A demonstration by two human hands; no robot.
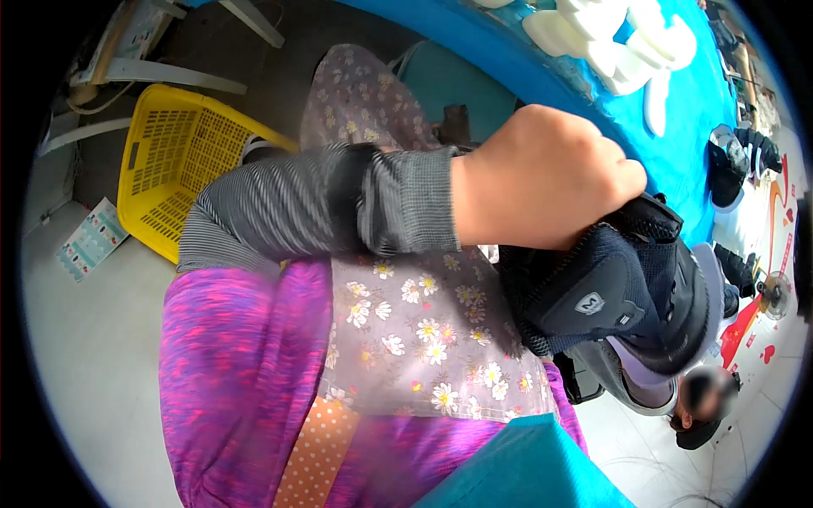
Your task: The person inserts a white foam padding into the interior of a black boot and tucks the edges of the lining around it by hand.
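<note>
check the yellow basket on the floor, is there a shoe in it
No, the yellow basket shows only bare slotted plastic; the black shoe is held by the left hand.

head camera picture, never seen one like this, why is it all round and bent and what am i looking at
This is one view from a wide fisheye camera worn on a person's head, looking down at their own body and hands. The lens bends straight edges toward the rim, hence the round look. There is no machine: a person works with bare hands.

The left hand, on a forearm in a grey striped sleeve, grips a dark navy mesh shoe held over the lap, which is covered by a lilac daisy-print apron. The right hand is hidden, so I cannot tell what it does.

Above lies a bright blue table with white foam-like shoe pieces and another dark shoe. A yellow plastic slotted basket stands on the floor at the left.
</note>
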